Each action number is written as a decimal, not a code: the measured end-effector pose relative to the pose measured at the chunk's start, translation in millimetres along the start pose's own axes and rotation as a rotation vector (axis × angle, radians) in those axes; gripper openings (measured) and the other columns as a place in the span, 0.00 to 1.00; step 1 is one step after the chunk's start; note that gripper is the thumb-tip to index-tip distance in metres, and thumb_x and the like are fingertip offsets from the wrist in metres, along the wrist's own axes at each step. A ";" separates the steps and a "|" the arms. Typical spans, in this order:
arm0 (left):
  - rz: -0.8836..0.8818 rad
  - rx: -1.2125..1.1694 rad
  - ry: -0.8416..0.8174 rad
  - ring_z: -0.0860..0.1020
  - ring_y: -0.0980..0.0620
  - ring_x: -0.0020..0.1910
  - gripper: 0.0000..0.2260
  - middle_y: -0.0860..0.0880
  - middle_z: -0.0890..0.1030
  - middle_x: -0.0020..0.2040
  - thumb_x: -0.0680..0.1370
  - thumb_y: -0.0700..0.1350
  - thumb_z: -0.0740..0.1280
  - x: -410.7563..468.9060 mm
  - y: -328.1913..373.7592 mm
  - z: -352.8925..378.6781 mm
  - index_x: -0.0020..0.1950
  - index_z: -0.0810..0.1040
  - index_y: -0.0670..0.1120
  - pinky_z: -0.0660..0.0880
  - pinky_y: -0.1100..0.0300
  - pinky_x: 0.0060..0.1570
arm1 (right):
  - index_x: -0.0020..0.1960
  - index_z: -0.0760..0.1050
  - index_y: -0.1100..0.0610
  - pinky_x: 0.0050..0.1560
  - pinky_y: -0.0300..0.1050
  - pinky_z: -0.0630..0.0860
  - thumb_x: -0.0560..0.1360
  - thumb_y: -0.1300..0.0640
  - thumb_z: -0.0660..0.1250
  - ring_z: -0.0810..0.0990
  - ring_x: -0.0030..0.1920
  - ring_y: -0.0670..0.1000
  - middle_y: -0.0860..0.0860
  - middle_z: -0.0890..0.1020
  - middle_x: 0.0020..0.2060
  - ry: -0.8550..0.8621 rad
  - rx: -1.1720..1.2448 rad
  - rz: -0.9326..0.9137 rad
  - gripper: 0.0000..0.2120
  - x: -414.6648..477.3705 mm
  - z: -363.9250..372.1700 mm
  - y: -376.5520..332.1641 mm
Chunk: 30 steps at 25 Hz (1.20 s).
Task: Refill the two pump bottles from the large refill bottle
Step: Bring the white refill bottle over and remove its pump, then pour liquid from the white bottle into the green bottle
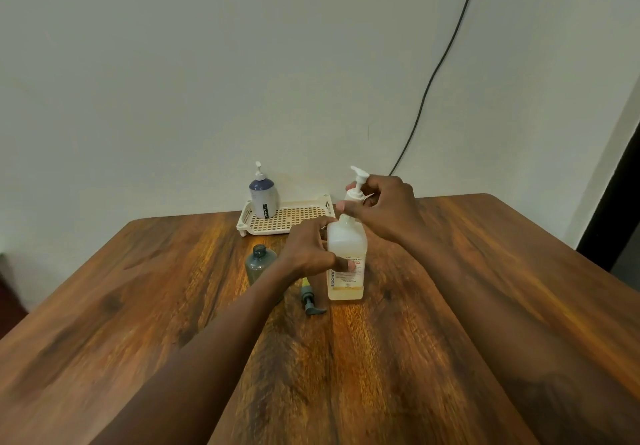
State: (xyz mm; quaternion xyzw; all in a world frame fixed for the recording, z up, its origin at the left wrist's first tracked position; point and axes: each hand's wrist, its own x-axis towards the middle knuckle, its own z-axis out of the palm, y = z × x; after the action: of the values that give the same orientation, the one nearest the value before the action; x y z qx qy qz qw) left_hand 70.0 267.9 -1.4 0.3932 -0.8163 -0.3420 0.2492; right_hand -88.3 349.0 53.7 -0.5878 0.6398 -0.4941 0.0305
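A large, squarish translucent refill bottle (346, 261) with a printed label and a shallow layer of pale liquid at its base is seen upright on the wooden table (138, 306). Its body is gripped by the left hand (311, 250), fingers wrapped closed around it. The white pump head (358, 185) is pinched at its collar by the right hand (384, 207), raised above the neck. An uncapped grey pump bottle (259, 266) stands just left; its grey pump (309, 301) lies beside. A blue-and-white pump bottle (264, 195) stands in the cream tray (294, 219).
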 end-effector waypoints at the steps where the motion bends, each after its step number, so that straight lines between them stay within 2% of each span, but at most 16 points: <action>1: -0.016 0.002 -0.002 0.81 0.49 0.60 0.40 0.50 0.82 0.62 0.62 0.46 0.85 0.9 -3.0 1.2 0.72 0.74 0.48 0.80 0.56 0.55 | 0.56 0.84 0.51 0.41 0.32 0.78 0.69 0.48 0.80 0.82 0.40 0.40 0.43 0.85 0.46 0.047 0.063 0.011 0.17 3.0 -4.1 -0.2; 3: -0.058 0.004 -0.007 0.80 0.50 0.62 0.42 0.51 0.81 0.63 0.62 0.45 0.85 2.5 -9.9 3.4 0.73 0.73 0.49 0.80 0.53 0.59 | 0.57 0.83 0.50 0.46 0.40 0.83 0.70 0.49 0.79 0.84 0.43 0.43 0.42 0.85 0.45 0.117 0.155 0.014 0.16 7.9 -13.0 -2.7; 6: -0.122 -0.005 -0.002 0.80 0.49 0.64 0.42 0.51 0.81 0.64 0.61 0.45 0.86 4.3 -18.3 3.5 0.73 0.72 0.51 0.80 0.49 0.61 | 0.58 0.83 0.52 0.47 0.43 0.84 0.72 0.51 0.78 0.82 0.40 0.40 0.42 0.85 0.45 0.184 0.246 -0.035 0.15 12.5 -21.1 -6.2; 9: -0.157 -0.020 0.016 0.79 0.47 0.65 0.43 0.49 0.80 0.66 0.63 0.44 0.85 6.3 -19.1 1.8 0.74 0.71 0.50 0.80 0.50 0.60 | 0.59 0.83 0.54 0.50 0.47 0.84 0.74 0.54 0.77 0.84 0.46 0.46 0.46 0.86 0.48 0.293 0.385 -0.072 0.15 15.9 -24.7 -6.3; 11: -0.169 -0.024 0.014 0.78 0.47 0.66 0.43 0.49 0.79 0.67 0.63 0.43 0.85 7.2 -18.5 1.4 0.75 0.70 0.49 0.79 0.51 0.59 | 0.61 0.82 0.56 0.51 0.46 0.84 0.75 0.56 0.76 0.85 0.48 0.50 0.50 0.86 0.50 0.383 0.448 -0.111 0.15 17.6 -27.6 -5.0; 13: -0.182 -0.029 0.010 0.78 0.47 0.66 0.42 0.49 0.79 0.66 0.63 0.42 0.85 7.4 -19.1 2.2 0.74 0.70 0.49 0.79 0.51 0.60 | 0.62 0.82 0.56 0.50 0.42 0.83 0.74 0.56 0.76 0.85 0.48 0.49 0.50 0.86 0.52 0.410 0.405 -0.158 0.16 15.7 -28.5 2.4; 15: -0.192 -0.037 0.013 0.78 0.47 0.65 0.43 0.49 0.79 0.66 0.62 0.43 0.85 7.8 -20.1 3.0 0.74 0.70 0.49 0.79 0.49 0.62 | 0.62 0.82 0.54 0.48 0.38 0.82 0.73 0.56 0.78 0.84 0.49 0.47 0.49 0.85 0.53 0.322 0.241 -0.209 0.18 8.0 -22.8 17.7; 17: -0.200 -0.044 0.011 0.78 0.47 0.66 0.45 0.50 0.80 0.65 0.61 0.43 0.86 8.0 -21.7 2.3 0.74 0.70 0.50 0.79 0.47 0.63 | 0.61 0.82 0.53 0.48 0.41 0.82 0.72 0.57 0.78 0.83 0.48 0.47 0.48 0.85 0.53 0.172 0.095 -0.270 0.17 -5.8 -10.8 42.2; 20: -0.193 -0.049 -0.010 0.76 0.46 0.68 0.44 0.49 0.78 0.68 0.64 0.42 0.84 7.0 -20.1 -0.1 0.76 0.67 0.50 0.78 0.50 0.62 | 0.55 0.84 0.51 0.52 0.38 0.80 0.74 0.61 0.75 0.82 0.49 0.42 0.45 0.85 0.52 -0.020 0.003 -0.370 0.11 -29.2 6.2 83.1; 23: -0.180 -0.013 -0.063 0.74 0.44 0.71 0.43 0.46 0.75 0.72 0.69 0.40 0.81 7.3 -17.5 -1.9 0.79 0.63 0.51 0.76 0.48 0.63 | 0.53 0.85 0.51 0.47 0.46 0.80 0.77 0.56 0.70 0.82 0.46 0.45 0.47 0.86 0.48 -0.231 -0.148 -0.375 0.07 -45.6 19.5 118.3; 25: -0.176 0.018 -0.090 0.74 0.43 0.71 0.42 0.45 0.74 0.73 0.71 0.39 0.79 7.9 -14.5 -3.9 0.80 0.61 0.51 0.76 0.48 0.63 | 0.55 0.83 0.49 0.47 0.48 0.80 0.76 0.52 0.70 0.81 0.47 0.45 0.46 0.85 0.50 -0.361 -0.278 -0.338 0.09 -54.6 25.0 131.1; 28: -0.146 0.085 -0.083 0.73 0.43 0.72 0.42 0.46 0.73 0.74 0.71 0.42 0.80 7.2 -12.3 -6.4 0.80 0.62 0.51 0.76 0.50 0.63 | 0.60 0.82 0.50 0.54 0.48 0.81 0.77 0.61 0.71 0.82 0.53 0.48 0.49 0.85 0.55 -0.450 -0.419 -0.289 0.14 -63.5 27.6 138.6; 30: -0.096 0.135 -0.049 0.73 0.43 0.73 0.41 0.47 0.73 0.75 0.69 0.45 0.81 4.8 -14.0 -9.4 0.78 0.64 0.52 0.76 0.49 0.64 | 0.62 0.81 0.50 0.58 0.48 0.80 0.77 0.64 0.70 0.81 0.57 0.48 0.49 0.84 0.59 -0.501 -0.451 -0.273 0.16 -66.3 28.4 138.6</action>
State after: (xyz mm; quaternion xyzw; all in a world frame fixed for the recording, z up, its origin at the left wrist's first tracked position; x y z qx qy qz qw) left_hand 80.3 254.2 -5.3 0.4394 -0.8235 -0.3073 0.1855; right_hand -150.5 359.1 -89.3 -0.7626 0.6210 -0.1804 -0.0105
